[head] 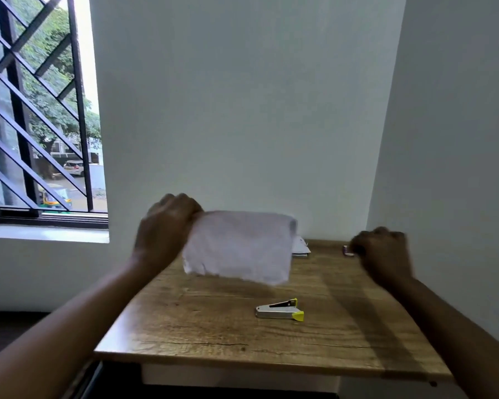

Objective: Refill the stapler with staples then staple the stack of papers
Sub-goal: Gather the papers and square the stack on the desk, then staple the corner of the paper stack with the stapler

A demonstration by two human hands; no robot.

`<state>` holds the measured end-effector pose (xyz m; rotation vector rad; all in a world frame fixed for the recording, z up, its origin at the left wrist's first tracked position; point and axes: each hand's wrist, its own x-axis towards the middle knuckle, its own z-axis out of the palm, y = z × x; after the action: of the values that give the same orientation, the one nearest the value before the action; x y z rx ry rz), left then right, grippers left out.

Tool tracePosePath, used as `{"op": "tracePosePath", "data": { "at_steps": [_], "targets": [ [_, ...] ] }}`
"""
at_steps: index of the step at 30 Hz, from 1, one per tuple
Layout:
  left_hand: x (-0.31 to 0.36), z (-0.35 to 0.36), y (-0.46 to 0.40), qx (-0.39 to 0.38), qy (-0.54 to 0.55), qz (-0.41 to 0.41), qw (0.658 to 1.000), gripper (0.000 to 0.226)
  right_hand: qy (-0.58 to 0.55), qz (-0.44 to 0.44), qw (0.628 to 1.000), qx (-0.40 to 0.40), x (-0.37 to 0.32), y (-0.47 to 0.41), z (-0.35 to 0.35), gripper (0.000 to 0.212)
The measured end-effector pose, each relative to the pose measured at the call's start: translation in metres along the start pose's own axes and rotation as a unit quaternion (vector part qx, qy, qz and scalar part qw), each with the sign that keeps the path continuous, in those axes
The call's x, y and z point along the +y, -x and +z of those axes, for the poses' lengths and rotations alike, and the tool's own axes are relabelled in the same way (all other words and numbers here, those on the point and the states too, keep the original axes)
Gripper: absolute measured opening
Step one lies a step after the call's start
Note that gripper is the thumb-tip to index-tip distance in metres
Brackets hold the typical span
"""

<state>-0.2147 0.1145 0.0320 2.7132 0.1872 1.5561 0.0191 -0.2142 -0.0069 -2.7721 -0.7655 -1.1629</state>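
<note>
My left hand (167, 228) grips the upper left corner of a stack of white papers (238, 247), held up above the wooden table (202, 326); the sheets are motion-blurred. A small silver stapler (280, 310) with yellow-green ends lies on the table in front of the papers, with no hand touching it. My right hand (382, 254) hovers with curled fingers over the table's far right, beside a small purple-and-white box (346, 250) that it partly hides. Whether that hand touches the box cannot be told.
More white papers (300, 246) lie at the table's back edge against the wall. Walls close off the back and right sides. A barred window (38, 110) is at the left, beyond the table's left edge.
</note>
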Motion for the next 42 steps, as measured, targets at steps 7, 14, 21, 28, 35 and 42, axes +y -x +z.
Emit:
{"op": "tracePosePath", "data": {
  "at_steps": [7,14,21,28,35,42],
  "targets": [
    [-0.009,0.015,-0.003,0.074,0.169,-0.213,0.959,0.01,-0.312,0.124,0.94,-0.052,-0.025,-0.004,-0.007,0.025],
    [0.056,0.055,0.028,0.038,0.558,-0.456,0.693,0.005,-0.615,0.13,0.727,-0.277,-0.123,0.018,-0.031,0.066],
    [0.071,0.064,0.048,-0.087,0.577,-0.427,0.691,0.01,-0.676,0.162,0.685,-0.217,-0.135,0.017,-0.034,0.034],
    [0.044,0.054,0.039,-0.033,0.606,-0.419,0.676,0.037,-0.619,0.16,0.733,-0.23,-0.101,0.012,-0.025,0.023],
    [0.039,0.065,0.048,-0.054,0.596,-0.4,0.695,0.06,-0.629,0.218,0.725,-0.177,-0.083,0.001,-0.006,0.031],
    [0.071,0.079,0.055,-0.178,0.601,-0.307,0.716,0.078,-0.685,0.219,0.677,-0.16,-0.109,0.013,-0.001,0.028]
  ]
}}
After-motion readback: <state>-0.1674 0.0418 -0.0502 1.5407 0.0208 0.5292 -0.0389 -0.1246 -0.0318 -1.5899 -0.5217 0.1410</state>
